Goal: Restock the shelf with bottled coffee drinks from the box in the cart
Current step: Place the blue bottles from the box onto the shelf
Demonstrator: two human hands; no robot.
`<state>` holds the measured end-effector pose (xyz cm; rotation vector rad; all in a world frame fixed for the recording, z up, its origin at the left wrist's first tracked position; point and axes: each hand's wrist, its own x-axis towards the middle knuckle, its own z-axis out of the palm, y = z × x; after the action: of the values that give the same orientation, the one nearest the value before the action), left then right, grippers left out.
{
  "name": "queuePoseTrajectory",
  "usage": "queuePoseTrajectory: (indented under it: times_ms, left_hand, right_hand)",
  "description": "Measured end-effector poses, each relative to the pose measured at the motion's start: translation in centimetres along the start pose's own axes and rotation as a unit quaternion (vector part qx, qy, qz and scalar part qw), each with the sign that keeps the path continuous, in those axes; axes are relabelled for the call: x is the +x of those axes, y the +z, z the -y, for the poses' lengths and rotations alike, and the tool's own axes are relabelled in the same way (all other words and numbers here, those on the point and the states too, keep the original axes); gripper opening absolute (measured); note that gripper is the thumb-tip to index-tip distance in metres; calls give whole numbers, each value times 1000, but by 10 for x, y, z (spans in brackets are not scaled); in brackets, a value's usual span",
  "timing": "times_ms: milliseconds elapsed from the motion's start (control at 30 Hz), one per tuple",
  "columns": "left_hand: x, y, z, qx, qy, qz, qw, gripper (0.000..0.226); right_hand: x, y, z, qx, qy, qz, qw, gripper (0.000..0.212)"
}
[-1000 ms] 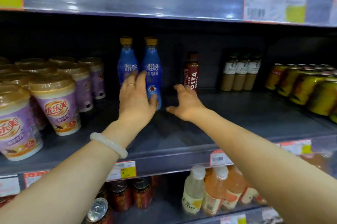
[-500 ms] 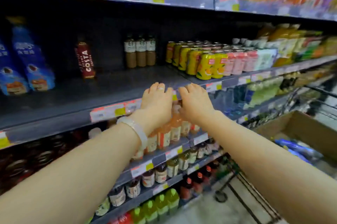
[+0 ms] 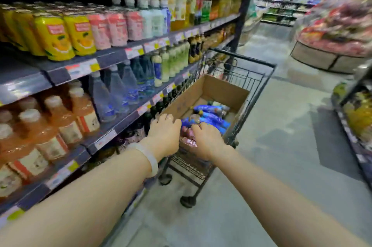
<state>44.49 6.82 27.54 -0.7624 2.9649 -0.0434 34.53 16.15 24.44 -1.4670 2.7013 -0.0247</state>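
A cardboard box [image 3: 221, 90] stands open in a black wire cart [image 3: 259, 77] beside the shelving. Several blue-wrapped coffee bottles [image 3: 211, 119] lie inside it, and something reddish [image 3: 188, 141] shows at its near end. My left hand [image 3: 164, 135], with a pale bracelet on the wrist, reaches over the box's near left corner, fingers bent downward. My right hand [image 3: 205, 142] is beside it over the near end, fingertips at the blue bottles. Neither hand plainly holds anything. The shelf spot with the coffee bottles is out of view to the left.
The shelving [image 3: 112, 59] on the left carries yellow cans [image 3: 54, 37], pink cans, water bottles [image 3: 118, 94] and orange drinks [image 3: 50, 132]. The grey aisle floor [image 3: 281, 146] runs right of the cart. A round display [image 3: 334, 45] stands far right, another rack [image 3: 358, 122] at the right edge.
My view has swung right from the shelf to the cart. Both hands left the shelf edge and moved down to the near end of the box.
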Motion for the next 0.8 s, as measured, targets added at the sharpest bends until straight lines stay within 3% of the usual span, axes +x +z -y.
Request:
queuePoseTrajectory:
  times_ms: [267,467,700,800]
  left_hand:
    - [144,30,-23,-44,15,37,998,51]
    - [247,19,-11,-71,0,67,995,51]
    - [311,42,0,-105,-29,132,985,43]
    - [333,61,2,-134,-55,163,976,50]
  right_hand:
    - [91,14,-96,-9,53,37,998,41]
    - [186,-2,-151,-8,59,47,997,48]
    - [262,22,-181,18,56,104,993,48]
    - [294,40,-191,29,47,132,990,47]
